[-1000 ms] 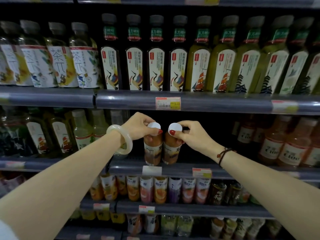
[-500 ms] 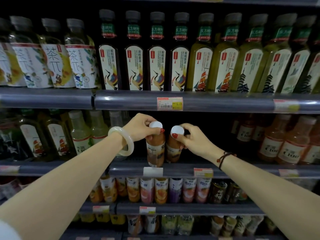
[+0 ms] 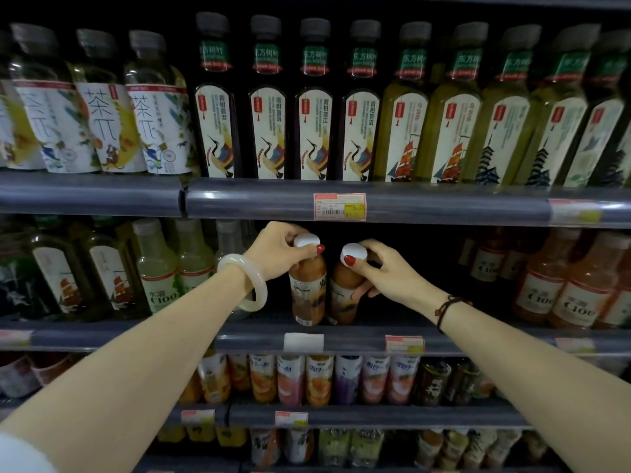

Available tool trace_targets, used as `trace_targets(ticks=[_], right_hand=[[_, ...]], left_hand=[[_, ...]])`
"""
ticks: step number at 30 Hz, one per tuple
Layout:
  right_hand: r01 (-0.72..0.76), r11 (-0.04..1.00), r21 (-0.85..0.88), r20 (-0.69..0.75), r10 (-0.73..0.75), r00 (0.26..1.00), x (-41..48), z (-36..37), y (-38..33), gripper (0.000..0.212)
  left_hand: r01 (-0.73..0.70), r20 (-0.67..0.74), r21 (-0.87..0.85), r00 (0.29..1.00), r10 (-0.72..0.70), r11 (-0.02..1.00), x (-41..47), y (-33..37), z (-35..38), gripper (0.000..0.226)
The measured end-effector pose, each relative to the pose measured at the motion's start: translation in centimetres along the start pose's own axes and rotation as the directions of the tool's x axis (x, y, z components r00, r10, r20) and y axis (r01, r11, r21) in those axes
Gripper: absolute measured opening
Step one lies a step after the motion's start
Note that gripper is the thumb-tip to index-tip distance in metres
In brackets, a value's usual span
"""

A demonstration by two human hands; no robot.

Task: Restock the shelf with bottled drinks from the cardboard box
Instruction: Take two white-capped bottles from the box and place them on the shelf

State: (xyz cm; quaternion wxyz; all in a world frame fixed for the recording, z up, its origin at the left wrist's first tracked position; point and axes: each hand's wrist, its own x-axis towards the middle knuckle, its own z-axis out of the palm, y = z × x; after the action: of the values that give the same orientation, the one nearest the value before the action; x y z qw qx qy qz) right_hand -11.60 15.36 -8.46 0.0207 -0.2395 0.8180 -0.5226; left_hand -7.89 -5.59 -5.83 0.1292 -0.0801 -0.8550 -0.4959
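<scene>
- Gripping two bottles by their tops, we have our hands apart, one on each.
- Our left hand [image 3: 278, 252] curls around the round white cap and neck of the left brown-orange plastic drink bottle [image 3: 307, 291], which stands upright at the front of the grey metal shelf [image 3: 358, 341].
- Our right hand [image 3: 389, 271] pinches the white cap of the right brown-orange plastic drink bottle [image 3: 343, 288], which tilts slightly and sits just beside the first.
- We wear a white stone bangle [image 3: 246, 281] on the left wrist and a dark cord bracelet [image 3: 447, 307] on the right.
- Pale yellow C100 bottles [image 3: 158, 268] stand to the left on the same shelf, and orange C100 bottles [image 3: 580, 285] well apart on the right.
- Dark tea bottles with crane labels [image 3: 266, 107] line the shelf above.
</scene>
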Motion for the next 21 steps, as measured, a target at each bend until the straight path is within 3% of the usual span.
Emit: trace_targets(ticks=[11,21], right_hand=[[-0.038,0.998,0.042,0.026,0.037,0.999,0.3,0.4,-0.4,0.039],[-0.054,0.996,0.075,0.013,0.053,0.999,0.7,0.5,-0.6,0.036]], left_hand=[[-0.018,-0.002,-0.01,1.0,0.018,1.0,0.7,-0.6,0.1,0.019],[-0.019,-0.013,-0.035,1.0,0.018,0.999,1.2,-1.3,0.5,0.024]])
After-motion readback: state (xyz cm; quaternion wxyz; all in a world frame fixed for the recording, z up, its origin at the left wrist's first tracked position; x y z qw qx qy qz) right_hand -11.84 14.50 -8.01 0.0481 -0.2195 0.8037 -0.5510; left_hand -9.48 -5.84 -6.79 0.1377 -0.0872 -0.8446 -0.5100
